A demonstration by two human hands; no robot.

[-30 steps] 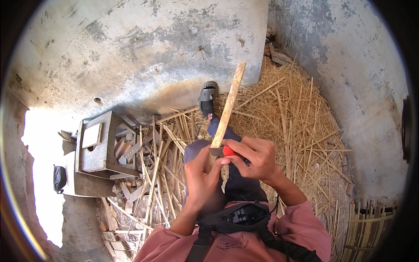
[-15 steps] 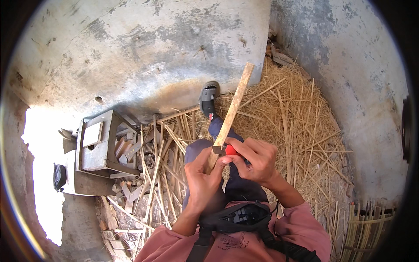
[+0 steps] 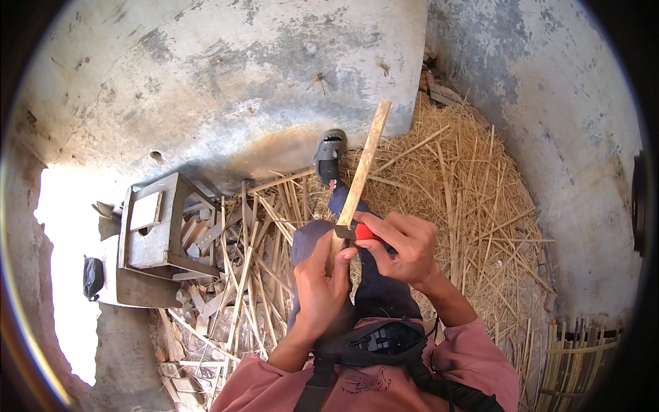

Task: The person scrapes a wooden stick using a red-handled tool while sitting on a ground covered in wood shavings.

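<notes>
A long flat strip of pale wood or bamboo [image 3: 366, 161] rises away from me, tilted slightly right. My left hand [image 3: 320, 281] pinches its lower end between thumb and fingers. In my right hand [image 3: 405, 246] is a knife with a red handle [image 3: 366, 232]. Its short dark blade [image 3: 344, 231] lies across the strip, just above my left thumb and fingers. My right fingertips are close to the strip's right edge. Where the blade meets the wood, the edge itself is too small to make out.
Straw and thin sticks [image 3: 473, 199] cover the floor at right. Loose split sticks [image 3: 247, 275] lie at left beside a wooden stool-like frame [image 3: 154, 226]. A slatted basket [image 3: 576, 364] stands at lower right. My shoe [image 3: 329, 152] is near the wall [image 3: 274, 75].
The strip's far end has swung slightly left. My right hand and the knife have shifted a little, and the blade now lies more plainly across the strip.
</notes>
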